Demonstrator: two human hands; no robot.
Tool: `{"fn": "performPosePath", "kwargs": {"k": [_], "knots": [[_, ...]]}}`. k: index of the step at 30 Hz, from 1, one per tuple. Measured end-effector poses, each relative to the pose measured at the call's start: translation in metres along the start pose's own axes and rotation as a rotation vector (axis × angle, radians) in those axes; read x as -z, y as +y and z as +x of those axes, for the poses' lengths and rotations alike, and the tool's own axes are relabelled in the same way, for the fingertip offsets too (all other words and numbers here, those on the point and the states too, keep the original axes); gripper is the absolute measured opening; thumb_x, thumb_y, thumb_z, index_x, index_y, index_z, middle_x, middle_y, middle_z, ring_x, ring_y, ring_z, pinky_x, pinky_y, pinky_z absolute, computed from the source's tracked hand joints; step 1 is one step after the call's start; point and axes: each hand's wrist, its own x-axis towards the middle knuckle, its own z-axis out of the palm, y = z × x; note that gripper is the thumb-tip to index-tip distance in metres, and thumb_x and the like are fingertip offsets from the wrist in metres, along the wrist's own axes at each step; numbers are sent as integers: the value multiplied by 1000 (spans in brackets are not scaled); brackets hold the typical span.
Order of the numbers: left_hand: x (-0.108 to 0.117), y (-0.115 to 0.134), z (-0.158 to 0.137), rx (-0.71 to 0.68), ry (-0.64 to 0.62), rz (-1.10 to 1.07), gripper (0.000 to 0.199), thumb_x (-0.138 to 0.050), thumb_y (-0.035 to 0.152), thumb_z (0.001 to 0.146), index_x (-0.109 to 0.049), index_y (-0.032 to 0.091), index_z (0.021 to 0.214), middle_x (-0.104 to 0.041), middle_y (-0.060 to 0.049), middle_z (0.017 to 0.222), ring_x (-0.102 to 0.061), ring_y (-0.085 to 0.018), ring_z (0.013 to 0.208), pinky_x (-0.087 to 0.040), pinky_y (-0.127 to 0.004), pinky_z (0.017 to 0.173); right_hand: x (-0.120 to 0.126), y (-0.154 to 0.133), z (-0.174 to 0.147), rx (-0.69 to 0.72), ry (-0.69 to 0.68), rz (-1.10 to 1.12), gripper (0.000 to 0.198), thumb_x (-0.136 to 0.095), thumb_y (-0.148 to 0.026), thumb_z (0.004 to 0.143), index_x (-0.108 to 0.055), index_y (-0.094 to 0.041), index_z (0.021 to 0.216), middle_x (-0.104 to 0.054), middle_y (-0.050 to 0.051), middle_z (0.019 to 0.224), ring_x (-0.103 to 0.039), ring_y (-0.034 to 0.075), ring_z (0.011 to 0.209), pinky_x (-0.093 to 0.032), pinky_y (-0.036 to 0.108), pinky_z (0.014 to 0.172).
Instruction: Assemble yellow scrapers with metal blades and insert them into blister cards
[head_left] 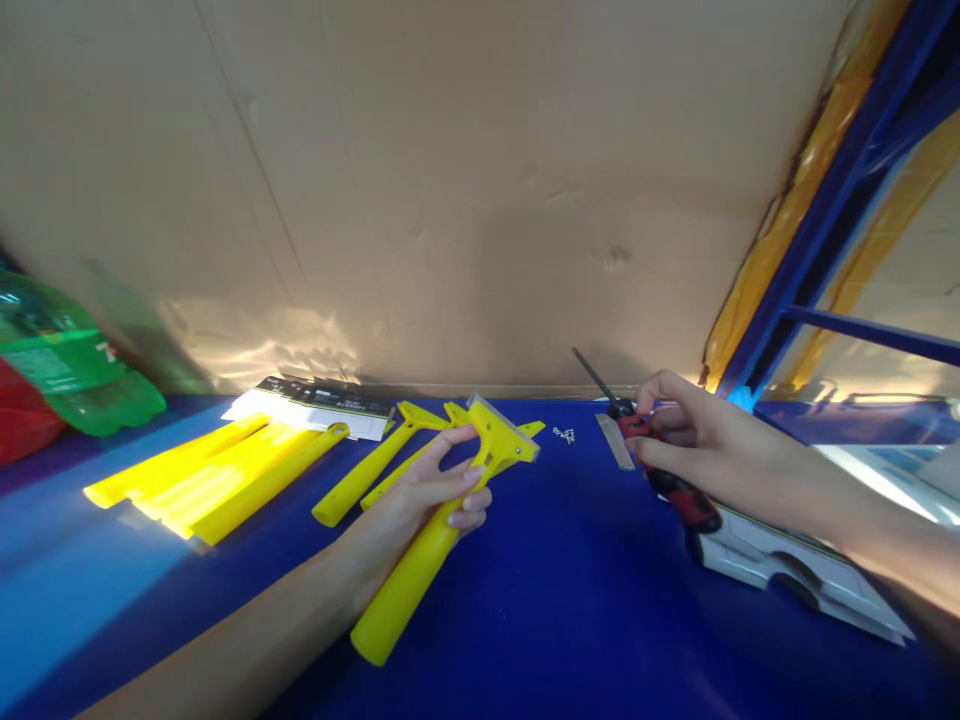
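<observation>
My left hand is wrapped round the neck of a yellow scraper. Its head, with a metal blade along the edge and a small screw at one end, tilts up and to the right. On the right, the fingers of my right hand close round a red and black screwdriver, whose long dark shaft points up and left. A flat metal blade lies just beside the screwdriver. Between the hands sits a little heap of small screws on the blue table.
Two more yellow scrapers lie behind my left hand. Further left, several yellow handles stick out from black and white packaging. A green bottle is at the far left. White card sleeves lie beneath my right forearm. Cardboard walls the back.
</observation>
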Motion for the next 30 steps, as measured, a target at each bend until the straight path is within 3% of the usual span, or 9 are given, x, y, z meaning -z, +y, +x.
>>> {"fn": "performPosePath", "kwargs": {"k": [3,5,8,15,25,30], "knots": [[2,0,1,-11,21,-5,49,-81,5,79,-50,23,113,-60,-1,87,-51,-6,57,-33,-16,50,7,8,-5,56,-124,252,33,-71,-46,85,-58,-26,108,-75,4,82,-70,19,59,-54,27,45],[4,-1,1,-17,24,-7,48,-80,6,79,-50,23,113,-61,-2,88,-51,-5,56,-33,-16,50,10,19,-9,146,-29,226,37,-77,-48,83,-67,-25,111,-77,5,84,-70,20,62,-56,27,47],[6,-1,2,-29,28,-13,49,-80,6,79,-50,22,115,-61,-2,86,-52,-6,57,-33,-16,50,13,38,-11,223,51,178,34,-82,-46,80,-77,-27,108,-81,9,102,-77,27,87,-65,36,74],[6,-2,1,-32,19,-14,50,-78,5,81,-49,22,118,-63,-4,88,-54,-7,58,-34,-16,51,4,51,-13,282,-9,-55,27,-79,-47,82,-83,-30,103,-83,5,91,-76,25,76,-62,33,62],[6,-4,-1,-28,30,-5,52,-81,8,79,-48,22,117,-59,-1,85,-51,-6,57,-31,-18,51,-1,39,-17,309,4,-33,25,-77,-42,84,-82,-28,103,-82,4,87,-74,22,73,-59,32,65],[5,-5,-3,-4,1,-1,51,-82,14,80,-49,23,119,-51,4,72,-44,-5,52,-26,-18,51,-1,36,-18,317,10,-33,23,-78,-41,84,-83,-27,102,-81,3,84,-72,21,69,-59,32,64]]}}
